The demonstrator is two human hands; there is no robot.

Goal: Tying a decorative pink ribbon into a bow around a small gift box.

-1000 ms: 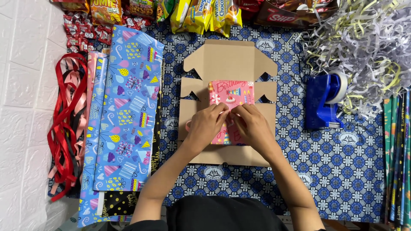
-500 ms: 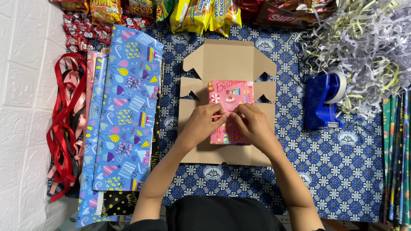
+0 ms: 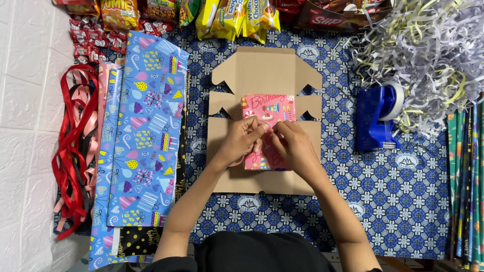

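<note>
Centre of frame: the pink wrapped packet [image 3: 268, 126] lies on the flattened cardboard box [image 3: 264, 73]. Left hand [image 3: 241, 141] and right hand [image 3: 292, 146] meet over its middle, fingertips pinched on the paper's seam. Risk here: thin wrap could tear or the fold spring open if the pinch slips. The hands hide the seam itself, so whether any tape is on it can't be told. Blue tape dispenser [image 3: 375, 121] sits centre right, paper rolls [image 3: 143, 141] left.
</note>
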